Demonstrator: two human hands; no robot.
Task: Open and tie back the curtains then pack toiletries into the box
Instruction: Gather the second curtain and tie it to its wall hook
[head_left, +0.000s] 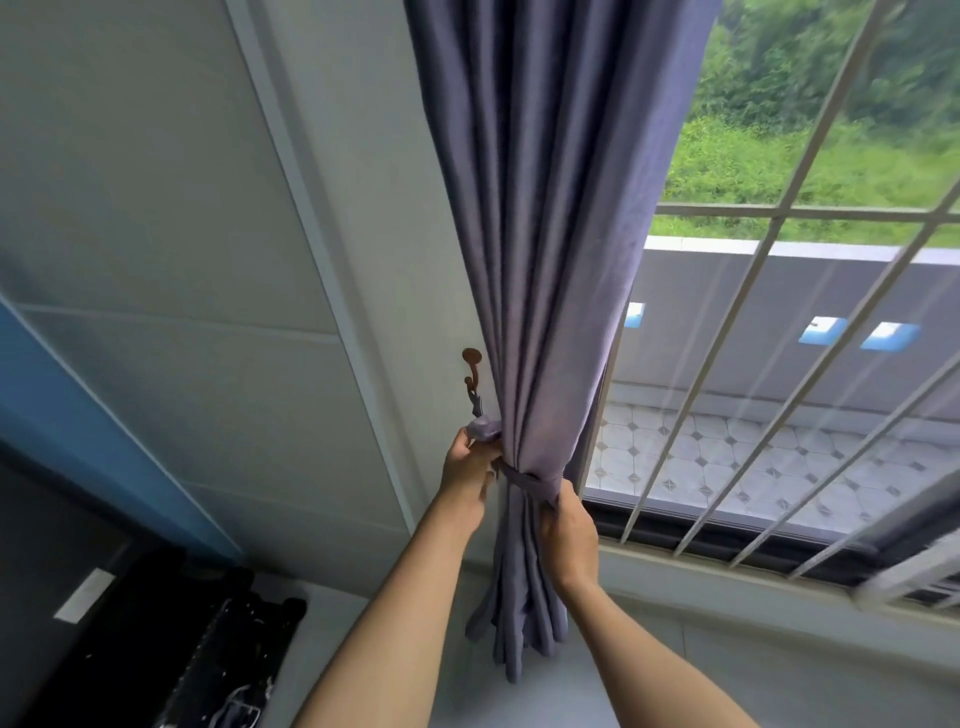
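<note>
A purple-grey curtain hangs gathered into a narrow bundle at the left side of the window. A matching fabric tie-back wraps round the bundle at waist height. My left hand grips the tie-back's left end, which bunches just below a brown wall hook. On the bundle's right side, my right hand pinches the band. The curtain's lower end hangs loose over the sill. No toiletries or box are in view.
A white wall with a raised strip stands left of the curtain. The window has white metal bars and a grey sill. A dark object with a white label sits at the lower left.
</note>
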